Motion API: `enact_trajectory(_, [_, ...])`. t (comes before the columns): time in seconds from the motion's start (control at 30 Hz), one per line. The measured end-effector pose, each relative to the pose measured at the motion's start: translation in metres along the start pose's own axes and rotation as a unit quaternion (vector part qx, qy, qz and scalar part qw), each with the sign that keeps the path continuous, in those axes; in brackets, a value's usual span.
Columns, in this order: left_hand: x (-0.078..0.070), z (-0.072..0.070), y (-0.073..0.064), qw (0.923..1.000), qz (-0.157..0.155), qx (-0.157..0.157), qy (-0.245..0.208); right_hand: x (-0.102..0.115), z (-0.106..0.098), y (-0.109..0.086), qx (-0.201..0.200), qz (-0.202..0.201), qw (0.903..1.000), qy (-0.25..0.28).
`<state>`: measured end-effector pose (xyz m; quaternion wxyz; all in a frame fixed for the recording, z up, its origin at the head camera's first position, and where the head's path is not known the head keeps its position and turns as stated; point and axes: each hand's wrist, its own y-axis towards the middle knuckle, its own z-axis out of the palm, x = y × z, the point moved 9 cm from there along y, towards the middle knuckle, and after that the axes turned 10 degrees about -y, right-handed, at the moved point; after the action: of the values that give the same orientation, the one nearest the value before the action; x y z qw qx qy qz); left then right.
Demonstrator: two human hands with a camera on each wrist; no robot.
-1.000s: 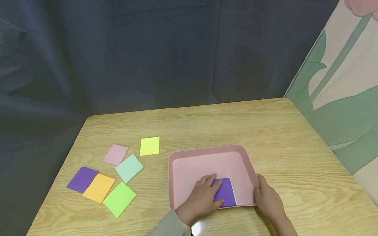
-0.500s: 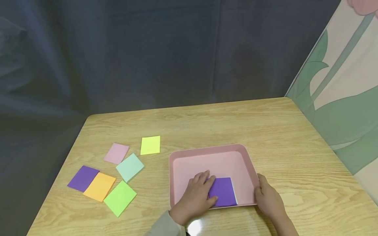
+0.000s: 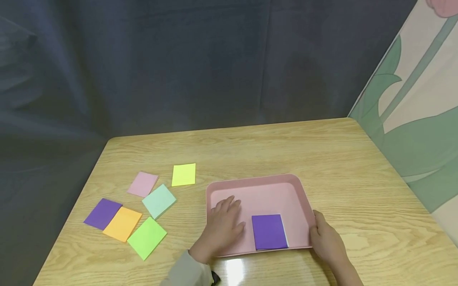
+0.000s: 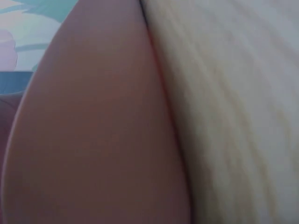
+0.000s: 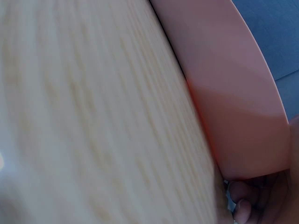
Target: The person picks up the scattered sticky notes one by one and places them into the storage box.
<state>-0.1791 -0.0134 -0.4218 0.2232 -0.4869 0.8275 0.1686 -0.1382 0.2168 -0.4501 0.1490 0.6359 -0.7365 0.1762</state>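
In the head view, a pink tray [image 3: 255,182] lies on the wooden table. Inside it, by the near wall, is a purple sticky note pad [image 3: 270,232] with a pale edge along its right side. Left of that pad, my left hand [image 3: 221,224] is over the tray with its fingers spread, holding nothing. My right hand [image 3: 327,238] grips the tray's right wall near the front corner, thumb on the rim. The right wrist view shows its fingertips [image 5: 243,210] curled under the tray corner. A blurred tray wall [image 4: 98,121] fills much of the left wrist view.
Left of the tray lie several sticky note pads: yellow [image 3: 184,174], pink [image 3: 142,184], mint [image 3: 159,201], purple [image 3: 103,213], orange [image 3: 122,224] and lime green [image 3: 147,238]. A dark curtain [image 3: 229,67] hangs behind the table [image 3: 322,147]; a patterned cloth [image 3: 425,139] is at the right.
My left hand has slid left off the purple sticky note pad, which now shows whole and sits slightly further left in the tray. The right hand keeps its grip on the tray.
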Motion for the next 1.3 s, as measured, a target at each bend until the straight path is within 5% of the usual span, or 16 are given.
enact_trajectory(0.63, [0.043, -0.048, -0.004, 0.9903, -0.044, -0.118, -0.059, -0.002, 0.000, 0.000, -0.003, 0.000, 1.0000, 0.002])
enact_trajectory(1.03, [0.072, -0.060, -0.003, 0.9883, -0.061, -0.132, -0.046, -0.001, 0.000, -0.001, -0.004, 0.001, 1.0000, 0.009])
enact_trajectory(1.3, [0.100, -0.070, 0.001, 0.9801, -0.091, -0.159, -0.077, -0.002, 0.002, -0.001, 0.005, 0.007, 0.9999, 0.015])
